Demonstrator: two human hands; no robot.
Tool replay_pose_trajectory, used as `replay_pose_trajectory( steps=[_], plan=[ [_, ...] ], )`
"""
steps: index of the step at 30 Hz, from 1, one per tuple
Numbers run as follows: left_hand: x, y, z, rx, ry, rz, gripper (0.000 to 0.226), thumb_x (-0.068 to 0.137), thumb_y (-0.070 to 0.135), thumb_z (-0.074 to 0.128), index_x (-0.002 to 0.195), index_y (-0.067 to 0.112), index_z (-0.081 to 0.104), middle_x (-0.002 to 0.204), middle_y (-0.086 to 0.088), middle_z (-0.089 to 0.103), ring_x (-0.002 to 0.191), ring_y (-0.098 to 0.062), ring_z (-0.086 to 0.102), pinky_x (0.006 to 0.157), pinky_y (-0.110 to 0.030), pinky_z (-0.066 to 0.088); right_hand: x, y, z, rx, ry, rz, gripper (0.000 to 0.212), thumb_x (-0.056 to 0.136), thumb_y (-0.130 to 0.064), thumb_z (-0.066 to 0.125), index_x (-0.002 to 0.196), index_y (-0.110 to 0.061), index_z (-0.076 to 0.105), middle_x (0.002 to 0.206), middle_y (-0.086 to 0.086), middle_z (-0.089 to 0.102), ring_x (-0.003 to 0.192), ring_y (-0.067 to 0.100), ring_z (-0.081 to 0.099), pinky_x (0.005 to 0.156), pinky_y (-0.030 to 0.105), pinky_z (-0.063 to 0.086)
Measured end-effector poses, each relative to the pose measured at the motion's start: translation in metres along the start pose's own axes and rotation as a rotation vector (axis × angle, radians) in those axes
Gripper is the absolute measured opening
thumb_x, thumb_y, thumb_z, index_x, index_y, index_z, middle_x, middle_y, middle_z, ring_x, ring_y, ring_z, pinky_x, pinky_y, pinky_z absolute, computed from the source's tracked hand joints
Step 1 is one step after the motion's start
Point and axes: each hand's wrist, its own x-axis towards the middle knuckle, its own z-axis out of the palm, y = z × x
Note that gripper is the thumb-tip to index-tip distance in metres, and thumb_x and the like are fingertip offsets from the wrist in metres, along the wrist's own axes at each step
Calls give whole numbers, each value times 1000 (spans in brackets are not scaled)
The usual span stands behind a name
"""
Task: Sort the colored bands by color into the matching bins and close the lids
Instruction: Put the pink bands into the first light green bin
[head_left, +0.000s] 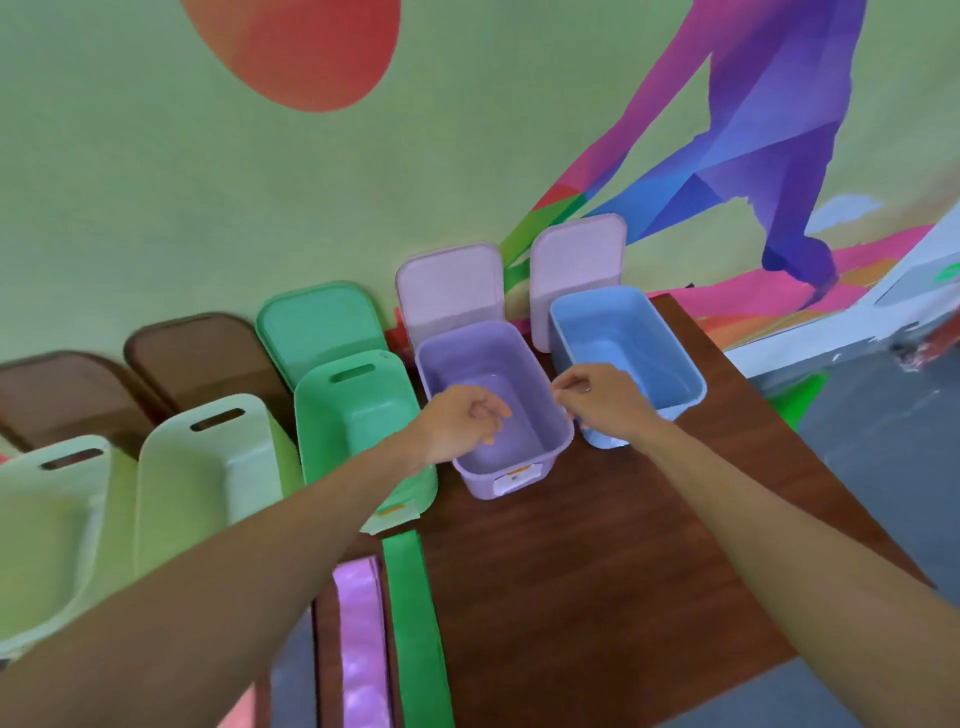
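Left hand (462, 421) hangs loosely curled over the purple bin (511, 480), holding nothing; right hand (597, 397) curls at its rim, whether gripping I cannot tell

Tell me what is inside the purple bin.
Only bare floor and walls show inside the purple bin; no band is visible. The left hand above it hides the near-left corner.
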Motion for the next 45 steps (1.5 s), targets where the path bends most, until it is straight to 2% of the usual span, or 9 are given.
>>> replay_pose_trajectory(
  steps=[3,7,11,15,19,24,30,39,45],
  plan=[
    [-44,-36,-25,74,11,2,26,82,-5,51,92,15,65,80,-11,65,63,-12,58,52,-14,40,-28,-33,37,-62,-87,-53,14,85,-13,58,88,-18,71,80,-4,67,80,18,68,83,29,50],
    [-117,-84,-63,96,67,-29,24,85,-1,50,97,13,66,84,-13,66,70,-17,59,54,-15,41,-69,-74,87,-222,-188,-128,20,89,-17,56,102,-14,72,104,0,70,101,21,63,89,26,42],
    [-193,-143,-93,23,123,-36,24,85,-3,50,94,13,66,84,-15,68,72,-17,60,63,-18,45,-113,-112,143,-241,-237,-166,18,91,-19,59,102,-11,70,105,7,71,98,24,66,91,35,50],
    [-249,-197,-105,-39,157,-87,21,87,2,51,95,15,66,88,-7,67,78,-17,63,76,-23,49,-149,-144,195,-322,-294,-230,21,93,-21,56,104,-10,70,106,4,70,97,18,63,87,26,45],
    [-279,-242,-111,-78,200,-123,22,85,6,55,85,25,65,85,-7,70,80,-20,65,83,-31,51,-171,-166,236,-343,-351,-252,21,89,-17,55,99,-9,72,103,4,71,97,20,63,91,33,48],
    [-286,-295,-101,-82,245,-247,17,84,10,52,92,13,67,85,-4,68,81,-19,62,82,-32,50,-169,-173,277,-361,-425,-279,21,88,-16,53,97,-12,71,99,1,70,92,17,62,86,30,49],
    [-262,-333,-84,-89,362,-413,25,87,9,56,110,12,65,108,-6,66,91,-17,60,82,-20,44,-135,-161,323,-359,-562,-274,21,91,-18,53,106,-14,68,108,1,69,96,13,62,87,26,48],
    [-205,-351,-62,25,462,-561,45,87,20,55,132,21,50,128,-5,47,109,-27,57,95,-41,47,-98,-118,351,-262,-640,-206,22,92,-18,58,112,-15,66,108,0,71,100,11,65,87,19,47],
    [-188,-356,-62,136,516,-597,25,91,28,56,115,25,62,120,0,47,101,-24,58,79,-37,50,-95,-99,351,-215,-648,-181,24,92,-18,57,115,-15,66,107,-1,70,94,6,63,84,14,46]
  ],
)
